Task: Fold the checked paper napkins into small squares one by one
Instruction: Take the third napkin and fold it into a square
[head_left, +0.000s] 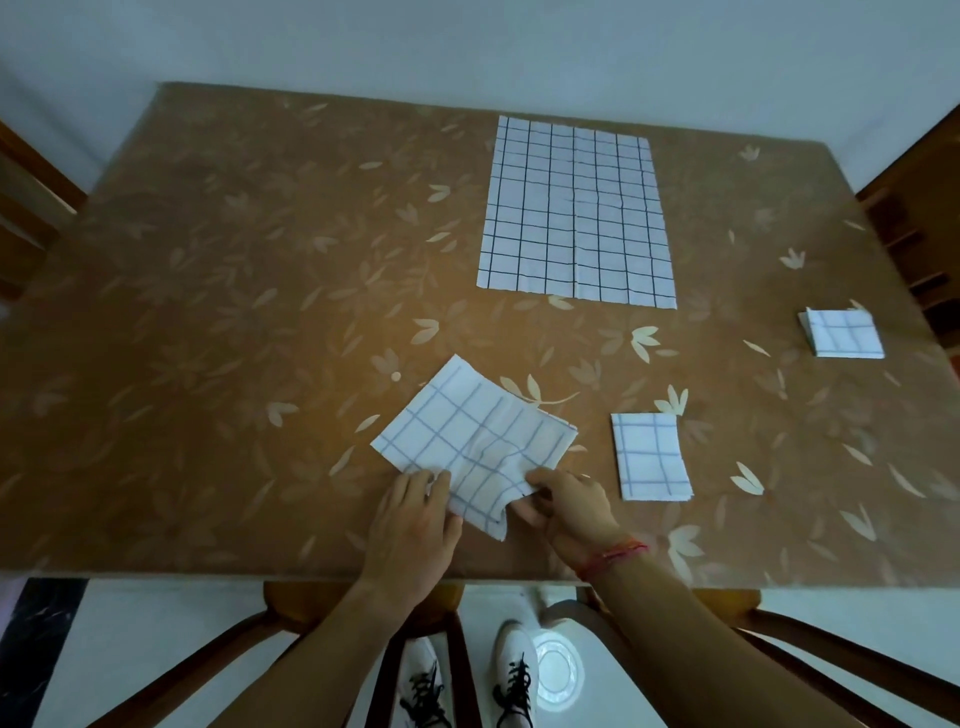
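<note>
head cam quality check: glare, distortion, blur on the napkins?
Head view: dim, flat light, no hard shadows on the table; fisheye bows its edges; the half-folded napkin held by the left hand and right hand looks soft, grid fainter than on the open napkin; one glare spot on the floor below.

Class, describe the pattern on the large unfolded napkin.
The large unfolded white paper napkin has a dark checked grid; head view.

left hand (415, 525) and right hand (571, 506) sit close together, fingers curled, each pinching the napkin (467, 436).
</note>
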